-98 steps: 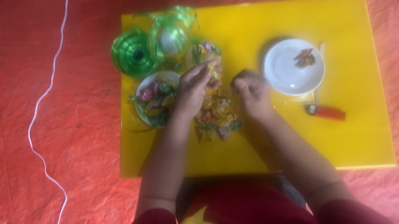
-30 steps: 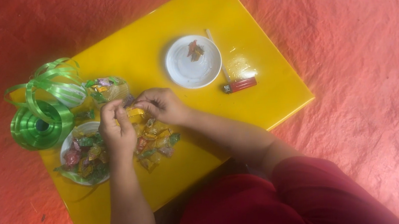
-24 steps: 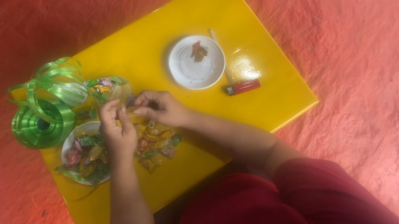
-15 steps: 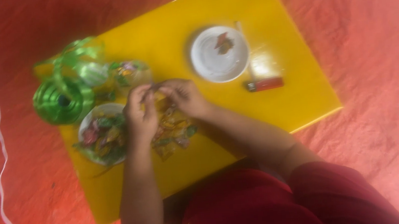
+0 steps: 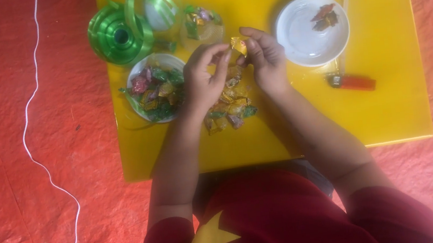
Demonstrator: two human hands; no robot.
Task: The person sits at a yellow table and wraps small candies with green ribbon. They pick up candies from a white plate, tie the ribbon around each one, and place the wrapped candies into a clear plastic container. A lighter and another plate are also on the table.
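**Two hands pinching a gold-wrapped candy over the yellow table**

The left hand (image 5: 205, 77) and the right hand (image 5: 266, 60) are meeting above the yellow table (image 5: 396, 97), both pinching a small gold-wrapped candy (image 5: 239, 44) between thumb and fingertips — the left from one side, the right from the other. The candy is hanging just above a loose pile of wrapped candies (image 5: 230, 106) that is lying on the table under the wrists. Beside the left hand a bowl of wrapped candies (image 5: 153, 88) is sitting, and beyond it a spool of green ribbon (image 5: 119, 36) is trailing loops over a clear pouch of candies (image 5: 202, 25). To the right a white dish (image 5: 307, 42) is holding a few scraps — near it a red lighter (image 5: 353, 82) is lying flat.
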